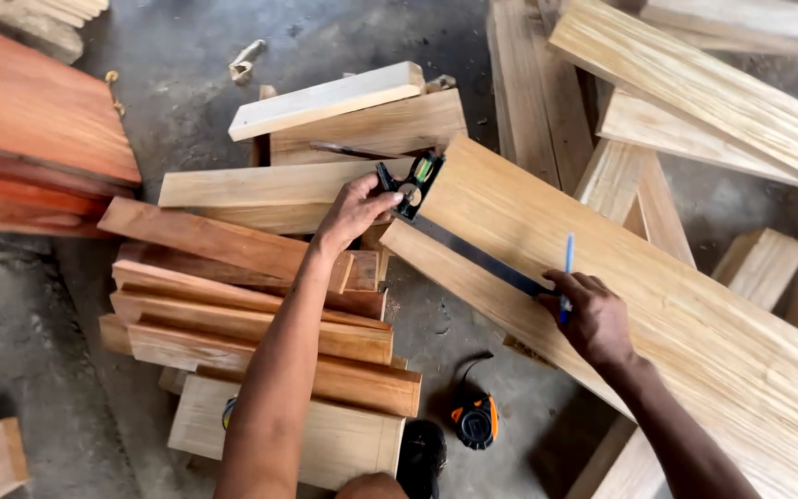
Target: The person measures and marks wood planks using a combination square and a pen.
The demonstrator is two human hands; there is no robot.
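Square: a black-headed metal combination square with a long dark steel blade point(454, 236) lies across the wide pale yellow wooden plank point(658, 305), head hooked against the plank's near corner edge, blade running away from the left grip toward the right one.
Why so placed: the head seems butted to the edge so the blade gives a true line across the grain (my reading, not something the view proves).
Left hand: the left hand point(355, 211) presses on the head of the square, fingers curled down over it, closed on the tool and pinning it to the plank.
Right hand: the right hand point(593, 319) sits at the far end of the blade, fingers pinched together round a slim blue pen point(567, 268), tip down beside the blade's edge.
Why so held: pen hard against the steel looks set to trace along it.
Below the left arm: a stack of reddish-brown wooden boards point(251, 323), just beside the grip.
Between the two arms: an orange and black tape measure point(476, 420) on the grey concrete floor point(48, 314), well apart from both hands.
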